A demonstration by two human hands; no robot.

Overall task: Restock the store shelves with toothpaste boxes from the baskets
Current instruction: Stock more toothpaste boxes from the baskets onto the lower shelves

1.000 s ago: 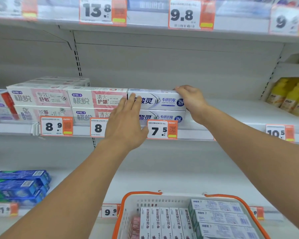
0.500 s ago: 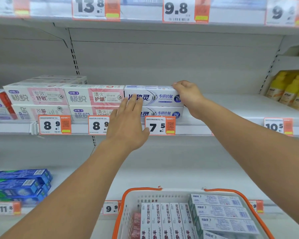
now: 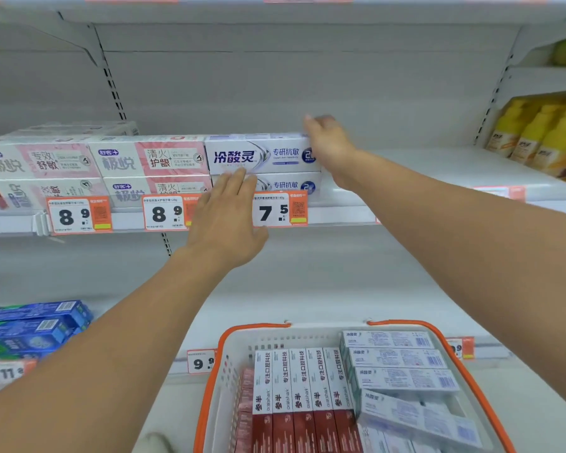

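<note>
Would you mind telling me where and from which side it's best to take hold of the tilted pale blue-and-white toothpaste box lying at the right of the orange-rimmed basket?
Probably from above, fingers pinching across the two long edges near the middle of the tilted pale blue-and-white toothpaste box. It lies slanted on top of other boxes with its broad face up, so those edges look free; the orange-rimmed basket wall blocks a side approach.

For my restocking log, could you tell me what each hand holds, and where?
Nothing is gripped: the left hand lies flat against the stacked white-blue boxes; the right hand rests at their right end.
</note>
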